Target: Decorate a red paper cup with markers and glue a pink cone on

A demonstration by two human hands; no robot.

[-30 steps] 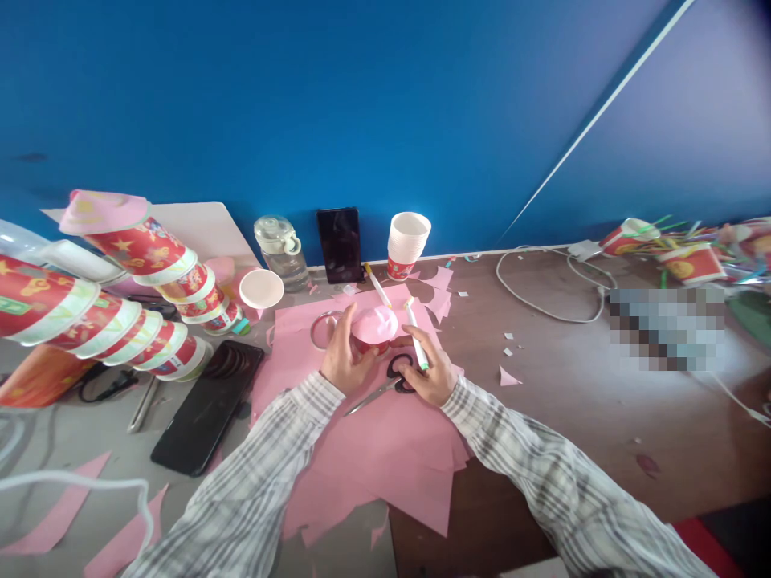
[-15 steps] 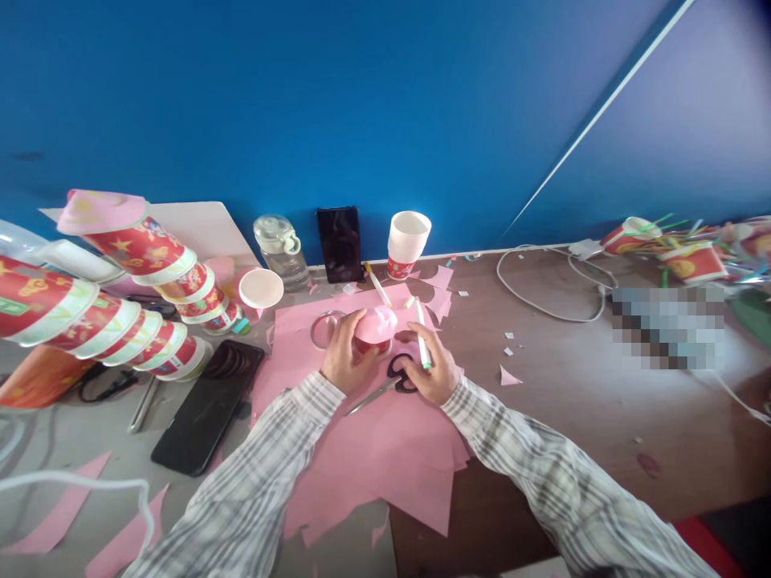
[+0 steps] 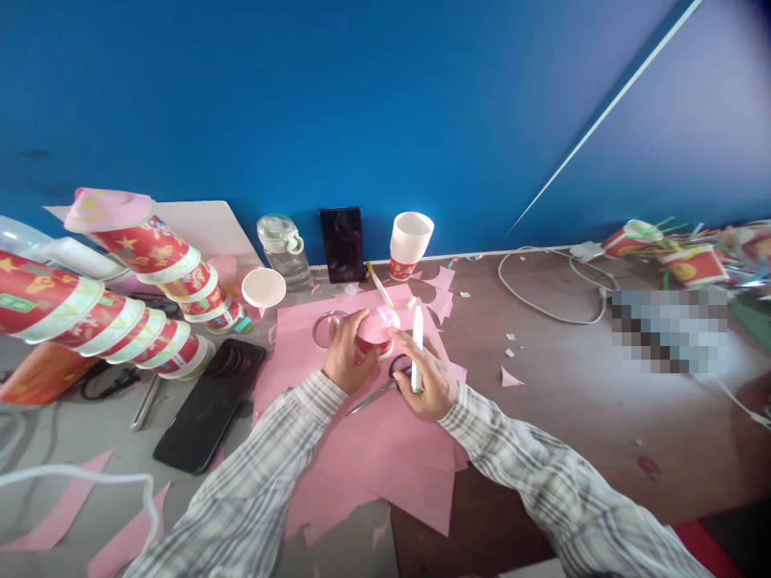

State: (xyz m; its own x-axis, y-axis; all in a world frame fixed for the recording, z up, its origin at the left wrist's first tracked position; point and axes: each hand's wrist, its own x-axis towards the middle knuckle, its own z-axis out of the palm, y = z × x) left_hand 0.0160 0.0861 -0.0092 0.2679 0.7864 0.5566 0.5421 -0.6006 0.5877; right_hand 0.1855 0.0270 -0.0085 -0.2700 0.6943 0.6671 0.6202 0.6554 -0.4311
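My left hand (image 3: 348, 352) is wrapped round a red paper cup (image 3: 374, 347) topped with a pink paper cover (image 3: 378, 325). My right hand (image 3: 430, 377) holds a white marker (image 3: 417, 345) with a green end, upright between thumb and fingers, and a fingertip reaches the edge of the pink cover. Below the hands lie black-handled scissors (image 3: 377, 395), partly hidden by my right hand. Under everything spread pink paper sheets (image 3: 367, 474). Left of the cup a roll of tape (image 3: 325, 327) lies flat. A yellow-capped marker (image 3: 379, 285) lies behind the cup.
Stacked red cups (image 3: 162, 249) lean at the left, beside a black phone (image 3: 210, 405). A water bottle (image 3: 283, 249), an upright phone (image 3: 341, 245) and white stacked cups (image 3: 412, 241) line the blue wall. A white cable (image 3: 542, 317) and paper scraps lie right.
My right hand has moved left, toward the cup, and turned the marker more upright. A fingertip now reaches the pink cover. My left hand stays on the cup.
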